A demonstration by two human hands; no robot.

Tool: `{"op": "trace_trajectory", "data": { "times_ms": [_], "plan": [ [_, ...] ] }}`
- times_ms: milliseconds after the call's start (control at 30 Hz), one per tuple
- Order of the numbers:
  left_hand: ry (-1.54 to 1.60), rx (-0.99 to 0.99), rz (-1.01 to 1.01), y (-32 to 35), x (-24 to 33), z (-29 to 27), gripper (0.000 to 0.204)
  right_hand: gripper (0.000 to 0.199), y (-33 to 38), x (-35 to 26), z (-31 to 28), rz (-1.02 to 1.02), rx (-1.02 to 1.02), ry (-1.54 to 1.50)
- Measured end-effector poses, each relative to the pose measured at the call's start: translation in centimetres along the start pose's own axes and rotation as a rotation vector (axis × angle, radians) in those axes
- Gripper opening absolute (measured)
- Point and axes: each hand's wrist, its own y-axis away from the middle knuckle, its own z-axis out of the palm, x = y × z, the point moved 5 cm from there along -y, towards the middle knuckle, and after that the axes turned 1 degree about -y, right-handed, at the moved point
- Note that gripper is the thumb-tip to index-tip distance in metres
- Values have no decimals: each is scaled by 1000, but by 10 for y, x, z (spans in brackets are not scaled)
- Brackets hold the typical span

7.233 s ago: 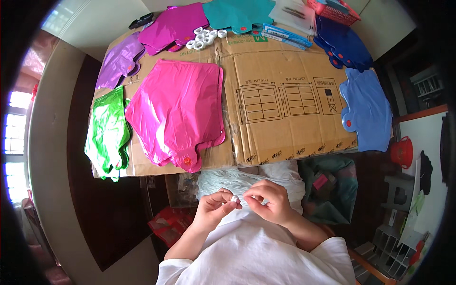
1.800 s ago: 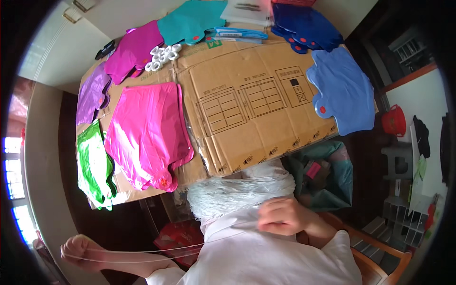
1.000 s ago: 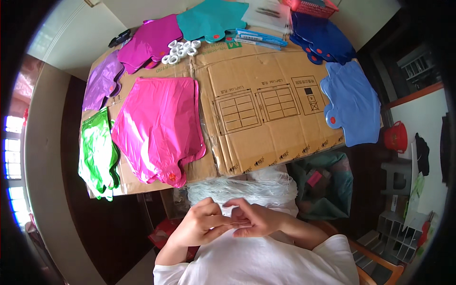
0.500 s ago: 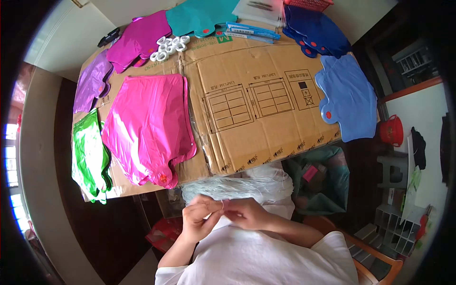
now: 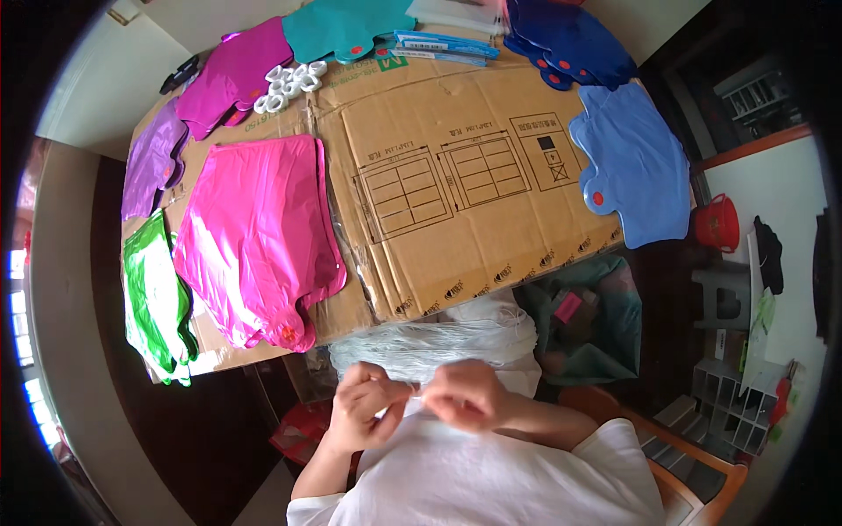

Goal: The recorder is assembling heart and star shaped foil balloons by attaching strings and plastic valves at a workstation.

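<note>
A bundle of thin white string (image 5: 438, 344) lies in the person's lap, just below the near edge of the worktop (image 5: 456, 184), which is covered with flattened brown cardboard. Both hands meet over the bundle's lower side. The left hand (image 5: 367, 410) has its grip pinched together, apparently on a small bit of string, though the piece is too fine to make out surely. The right hand (image 5: 467, 396) faces it, fingertips closed on the same spot, the two hands touching. On the cardboard, nearest the hands, lies a flat pink foil balloon (image 5: 259, 237), with a green one (image 5: 156, 298) at its left and a purple one (image 5: 149, 167) beyond. A light blue balloon (image 5: 638, 167) lies at the right edge, and small white rings (image 5: 288, 86) cluster at the far side.
</note>
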Motion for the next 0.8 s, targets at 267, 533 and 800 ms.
{"op": "trace_trajectory", "data": {
  "times_ms": [267, 533, 800],
  "plan": [
    [-271, 66, -8, -4, 4, 1, 34, 3, -2, -14, 8, -183, -80, 151],
    [104, 146, -181, 5, -12, 3, 29, 5, -3, 1, 14, -132, -93, 194],
    [446, 104, -235, 7, -11, 4, 27, 4, -7, 15, 11, -7, 1, 263]
  ]
}}
